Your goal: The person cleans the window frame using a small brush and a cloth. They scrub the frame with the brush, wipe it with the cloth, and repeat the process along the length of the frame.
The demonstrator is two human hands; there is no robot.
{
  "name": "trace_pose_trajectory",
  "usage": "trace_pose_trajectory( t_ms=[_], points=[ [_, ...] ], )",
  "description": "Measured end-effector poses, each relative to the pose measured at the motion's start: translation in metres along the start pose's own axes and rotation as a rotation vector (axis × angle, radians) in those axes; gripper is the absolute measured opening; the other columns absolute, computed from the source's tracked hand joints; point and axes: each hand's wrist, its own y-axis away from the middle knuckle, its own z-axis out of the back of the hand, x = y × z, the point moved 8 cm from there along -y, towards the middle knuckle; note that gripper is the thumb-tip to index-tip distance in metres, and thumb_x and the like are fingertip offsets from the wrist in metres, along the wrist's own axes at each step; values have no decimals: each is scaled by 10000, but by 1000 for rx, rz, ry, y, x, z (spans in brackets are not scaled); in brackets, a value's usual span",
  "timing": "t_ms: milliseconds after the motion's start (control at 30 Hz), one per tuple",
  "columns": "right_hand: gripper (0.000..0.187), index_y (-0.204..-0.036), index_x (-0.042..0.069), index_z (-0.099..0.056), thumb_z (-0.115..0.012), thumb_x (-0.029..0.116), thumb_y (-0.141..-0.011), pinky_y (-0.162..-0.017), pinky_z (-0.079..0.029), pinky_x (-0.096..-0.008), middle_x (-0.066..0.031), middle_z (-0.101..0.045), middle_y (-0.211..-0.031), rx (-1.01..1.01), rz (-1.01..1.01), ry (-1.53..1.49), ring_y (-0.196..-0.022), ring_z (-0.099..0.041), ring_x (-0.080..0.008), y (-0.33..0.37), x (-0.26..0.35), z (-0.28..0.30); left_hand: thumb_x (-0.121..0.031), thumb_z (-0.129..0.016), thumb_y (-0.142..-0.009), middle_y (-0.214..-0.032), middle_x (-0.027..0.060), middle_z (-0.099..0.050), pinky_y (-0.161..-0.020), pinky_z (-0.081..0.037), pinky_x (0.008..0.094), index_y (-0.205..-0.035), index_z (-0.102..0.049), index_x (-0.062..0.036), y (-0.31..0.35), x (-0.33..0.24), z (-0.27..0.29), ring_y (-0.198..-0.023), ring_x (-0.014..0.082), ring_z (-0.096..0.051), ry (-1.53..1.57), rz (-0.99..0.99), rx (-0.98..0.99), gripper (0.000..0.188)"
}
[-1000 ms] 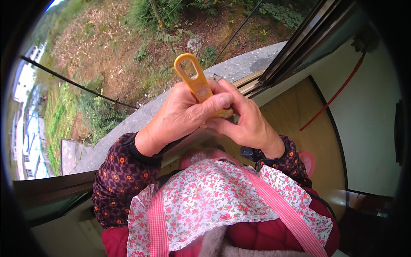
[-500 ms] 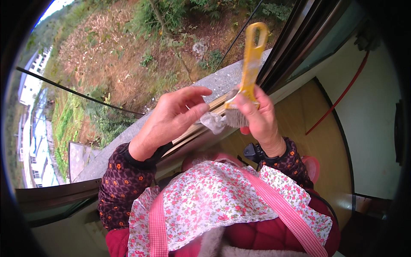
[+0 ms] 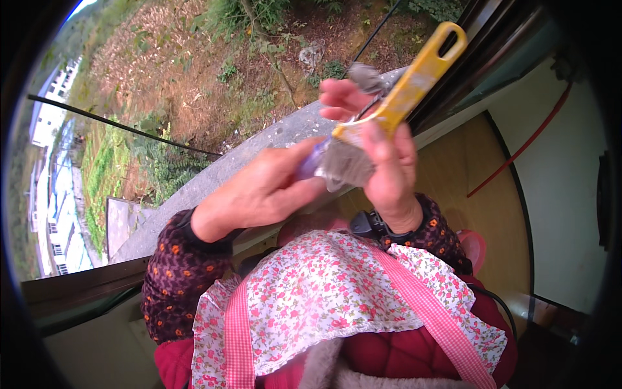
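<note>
Right hand point(image 3: 392, 159) grips yellow plastic-handled, grey-bristled brush point(image 3: 400, 99); left hand point(image 3: 259, 185) pinches blurred purplish wad point(image 3: 311, 162); slackening right fingers could drop brush.

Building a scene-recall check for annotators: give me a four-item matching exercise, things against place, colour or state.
Column 1
1. Brush
2. Apron
3. Cord by the pale wall
4. Left hand

Column 2
A. Floral, with pink checked straps
B. Just left of the bristles
C. Held in the right hand
D. Red

Pairs: 1-C, 2-A, 3-D, 4-B
</note>
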Motion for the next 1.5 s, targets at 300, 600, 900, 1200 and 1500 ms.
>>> trace_pose_trajectory(
  t_ms=[300, 600, 900, 1200, 1500],
  points=[
    [272, -1147, -65, -593, -419, 109, -1031, -716, -514, -285, -169, -650, -1061, -106, -125, 445, -825, -615, -164, 61, 32, 98, -203, -691, -914, -778, 216, -644, -628, -498, 388, -1189, -643, -29, 98, 42, 53, -653, 343, -645, -354, 312, -230, 329],
    [222, -1147, -34, -602, -452, 76, -1026, -714, -489, -264, -127, -669, -1058, -225, -257, 542, -824, -602, -126, 95, 20, 147, -113, -678, -884, -739, 160, -641, -617, -510, 445, -1307, -644, -120, 27, 49, 4, -673, 368, -653, -483, 100, -174, 425],
    [218, -1167, -27, -601, -466, 73, -1029, -701, -486, -243, -121, -673, -1058, -266, -291, 576, -810, -601, -113, 102, 19, 162, -95, -661, -876, -660, 142, -593, -558, -473, 450, -1256, -665, -117, -48, 23, -12, -600, 342, -614, -527, -179, -134, 381],
    [213, -1180, -18, -605, -483, 71, -1029, -690, -481, -239, -109, -675, -1048, -255, -232, 564, -803, -596, -104, 99, 23, 162, -109, -683, -860, -533, 136, -517, -507, -439, 443, -1181, -694, -89, -26, 16, -1, -492, 322, -569, -728, -126, -42, 322],
    [243, -1208, -13, -615, -489, 82, -1023, -672, -473, -224, -84, -678, -1037, -196, -271, 593, -796, -584, -90, 95, 14, 162, -96, -673, -877, -630, 186, -595, -558, -474, 457, -1221, -692, -79, 83, 23, 28, -573, 364, -617, -569, 251, -61, 346]
  ],
)
